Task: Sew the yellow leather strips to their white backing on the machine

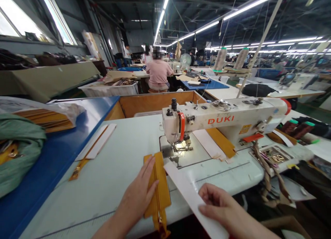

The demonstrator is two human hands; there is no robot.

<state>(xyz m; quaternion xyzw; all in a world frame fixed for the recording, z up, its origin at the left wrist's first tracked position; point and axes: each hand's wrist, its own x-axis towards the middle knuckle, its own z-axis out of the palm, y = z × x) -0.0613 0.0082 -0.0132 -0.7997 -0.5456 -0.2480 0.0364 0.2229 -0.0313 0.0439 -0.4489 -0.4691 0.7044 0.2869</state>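
My left hand (pixel 141 187) lies with its fingers stretched over a mustard-yellow zipper piece (pixel 162 184), which rests on the pale sewing table (pixel 124 142). A metal zipper pull (pixel 160 220) hangs at the near end of that piece. Pinched between the thumb and fingers of my right hand (pixel 219 206) is a long white strip (pixel 184 185), slanting up to the left beside the zipper piece. Just beyond both pieces stands the sewing machine (pixel 204 120), its presser foot (pixel 182 147) lit by a small lamp.
At the left lies another zipper piece with white strips (pixel 97 142). White and mustard strips (pixel 210 142) sit under the machine arm. A tray of metal parts (pixel 276 156) is at the right. Green cloth (pixel 20 153) covers part of the blue table (pixel 64 153). A person in pink (pixel 158 73) sits ahead.
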